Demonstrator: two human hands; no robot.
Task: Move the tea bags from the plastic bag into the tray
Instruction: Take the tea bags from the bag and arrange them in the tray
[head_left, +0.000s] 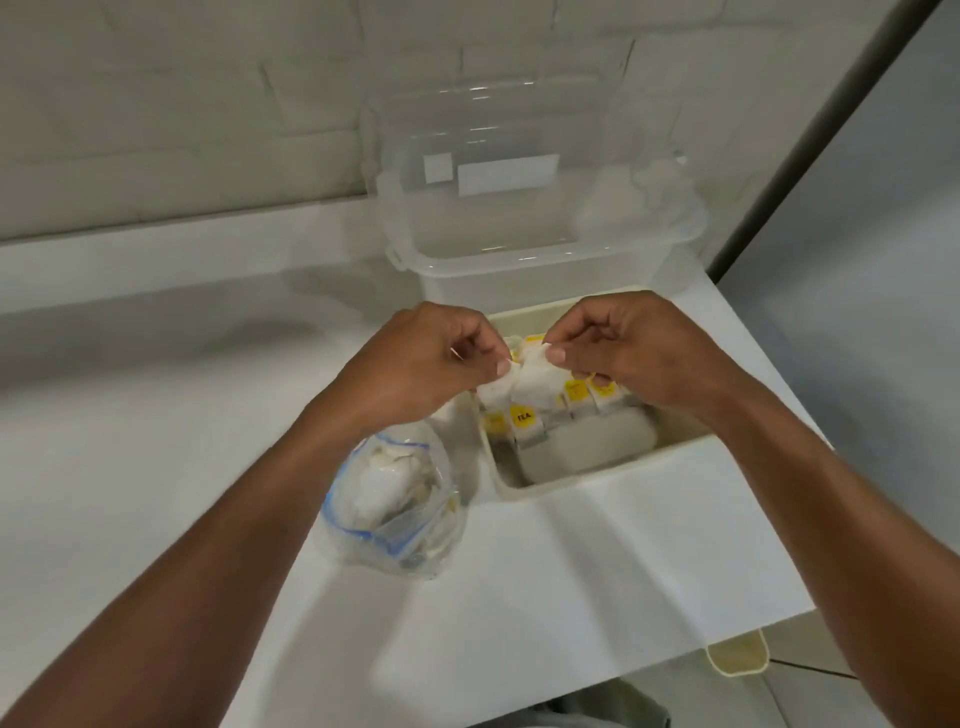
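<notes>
Head view: our left hand (426, 364) and right hand (634, 348) pinch opposite corners of white paper tea bags (530, 382), centre frame, directly above the cream rectangular plastic tray (597, 470); clear plastic bag (389, 499) sits lower-left.

Two hands are in view: left hand (426, 358) and right hand (623, 348). There is one plastic bag (395, 499), one tray (597, 478) and one clear box (519, 260). The tea bags (540, 387) show at least five yellow tags (522, 415).
</notes>
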